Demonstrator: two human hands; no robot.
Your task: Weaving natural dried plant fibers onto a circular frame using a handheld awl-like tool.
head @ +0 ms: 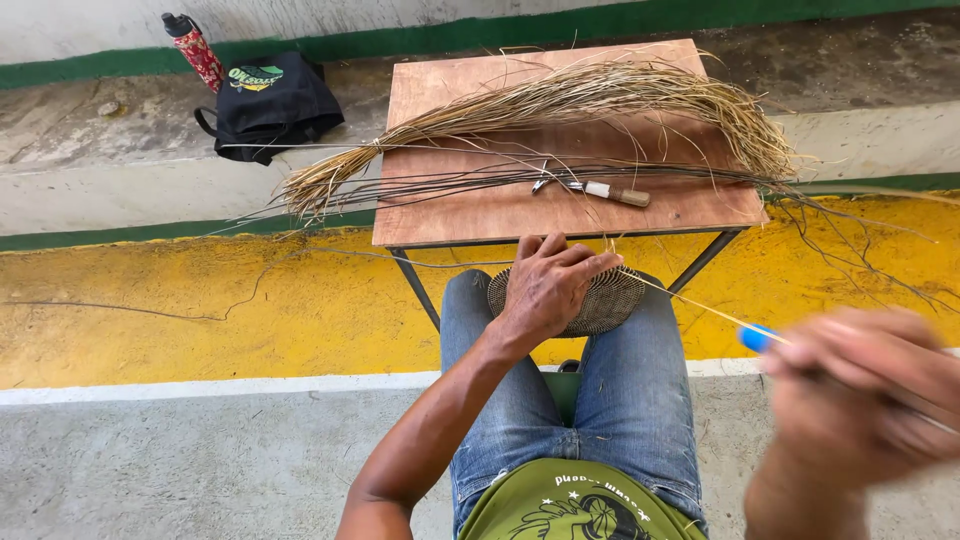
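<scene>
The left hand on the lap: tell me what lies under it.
Under the left hand lies a round, flat woven disc, resting on the knees in blue jeans. Its rim shows on both sides of the hand; its centre is covered by palm and fingers.

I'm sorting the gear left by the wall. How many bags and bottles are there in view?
2: one black bag on the concrete ledge left of the wooden table, and one red patterned bottle standing against the bag's upper left corner. Others may lie outside the picture.
</scene>
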